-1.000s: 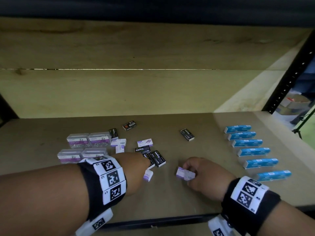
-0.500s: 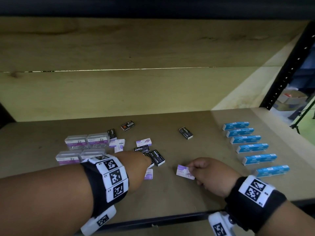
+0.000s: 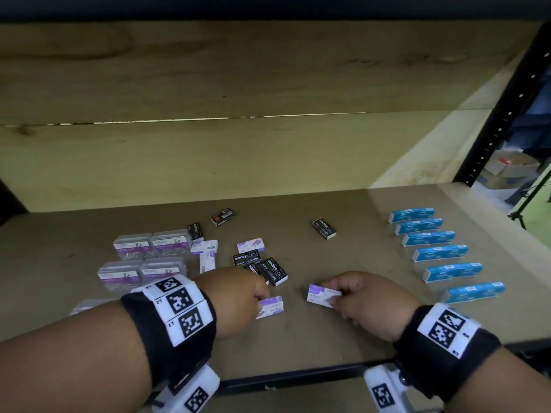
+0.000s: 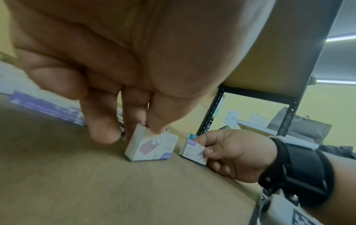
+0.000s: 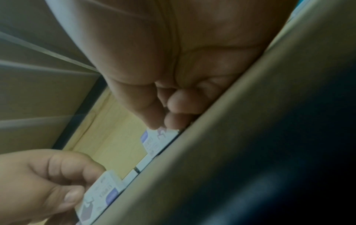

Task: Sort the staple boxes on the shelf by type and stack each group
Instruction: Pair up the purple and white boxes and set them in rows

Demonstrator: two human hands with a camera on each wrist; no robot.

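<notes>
My left hand (image 3: 259,296) pinches a small white-and-purple staple box (image 3: 272,306) that stands on the shelf board (image 3: 298,338) near the front; its fingertips (image 4: 154,129) grip the box (image 4: 152,147) by the top. My right hand (image 3: 338,299) pinches a second white-and-purple box (image 3: 319,295) a little to the right, tilted on the board; the same box (image 4: 192,152) also shows in the left wrist view. Three more purple boxes (image 3: 250,247) and several black staple boxes (image 3: 269,268) lie behind the hands. Several blue boxes (image 3: 441,253) form a row at the right.
Clear plastic paper-clip cases (image 3: 152,245) stand at the left, close to my left forearm. A black shelf post (image 3: 504,114) rises at the right, and a black rail runs along the front edge (image 3: 298,378). Wooden panels close the back.
My left hand has taken hold of the purple box near the front and drawn it clear of the black boxes. My right hand has turned its purple box flatter and lowered it toward the board.
</notes>
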